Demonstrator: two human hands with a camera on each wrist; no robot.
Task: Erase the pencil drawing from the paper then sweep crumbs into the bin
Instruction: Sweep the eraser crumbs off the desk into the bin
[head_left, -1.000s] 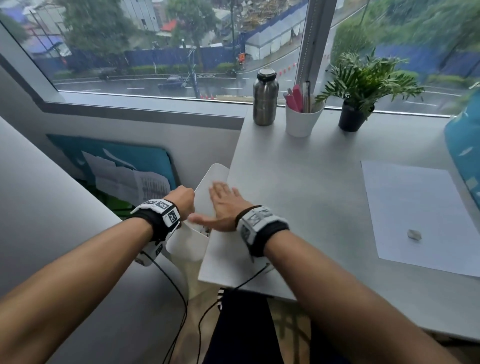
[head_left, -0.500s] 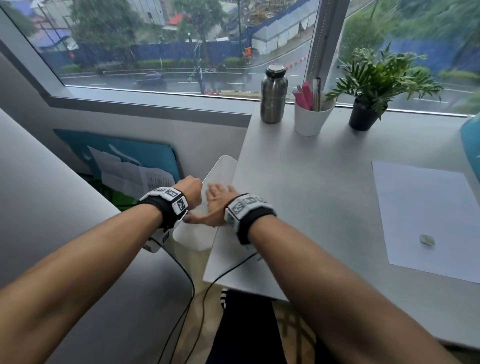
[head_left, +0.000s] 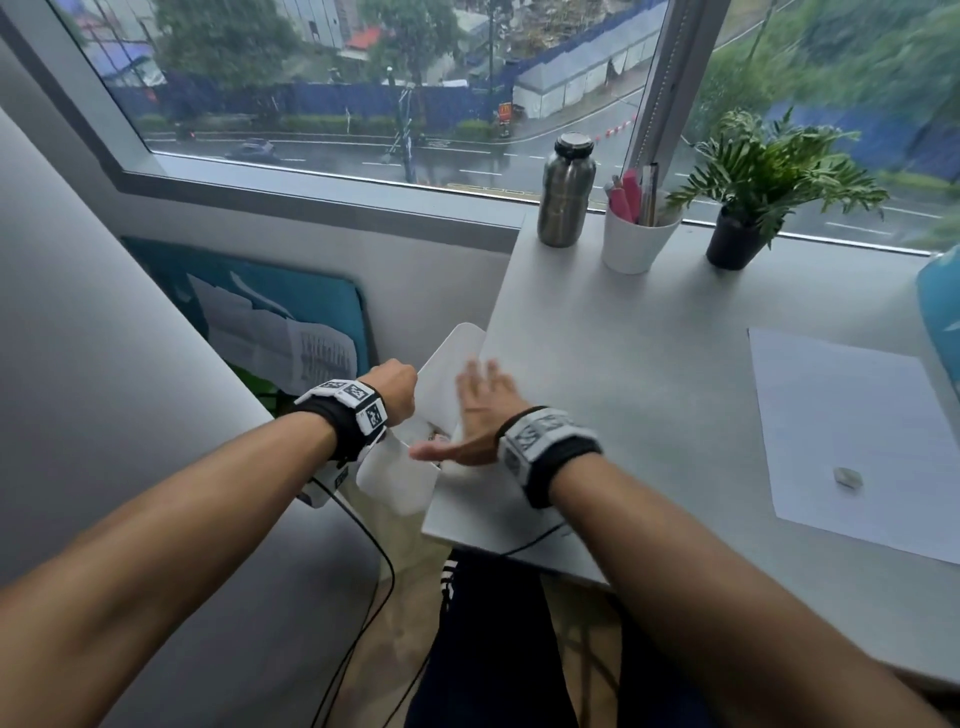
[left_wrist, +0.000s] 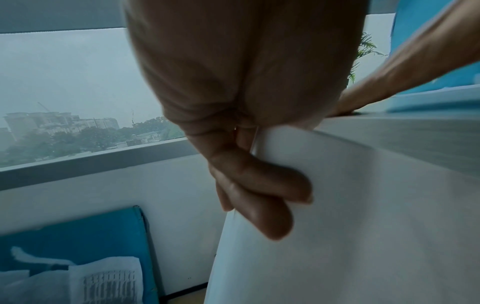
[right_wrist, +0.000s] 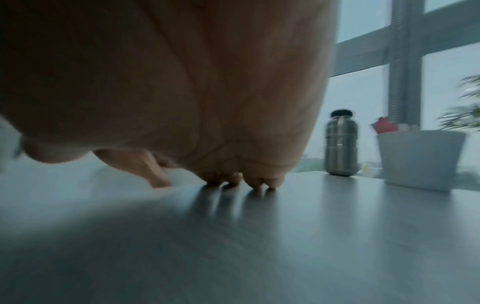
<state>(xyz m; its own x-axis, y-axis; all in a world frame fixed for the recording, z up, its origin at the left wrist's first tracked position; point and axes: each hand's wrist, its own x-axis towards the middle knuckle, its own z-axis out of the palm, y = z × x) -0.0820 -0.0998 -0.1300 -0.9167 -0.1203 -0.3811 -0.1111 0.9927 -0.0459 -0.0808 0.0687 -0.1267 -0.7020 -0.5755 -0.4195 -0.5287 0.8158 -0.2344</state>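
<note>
Soft grey daylight through the window (head_left: 395, 104) ahead of me, my right hand (head_left: 480, 415) motion-smeared, wrist views dim and bluish, finger shadows streaking the bench (right_wrist: 311, 226), edges bowed

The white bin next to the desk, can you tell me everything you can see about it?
The white bin is small, with rounded corners, and looks like smooth plastic. It is held beside the left edge of the desk, its open top just below the desktop. The left hand grips its rim, fingers curled over the wall. The right hand lies flat on the desk edge beside it. Its inside hardly shows.
</note>
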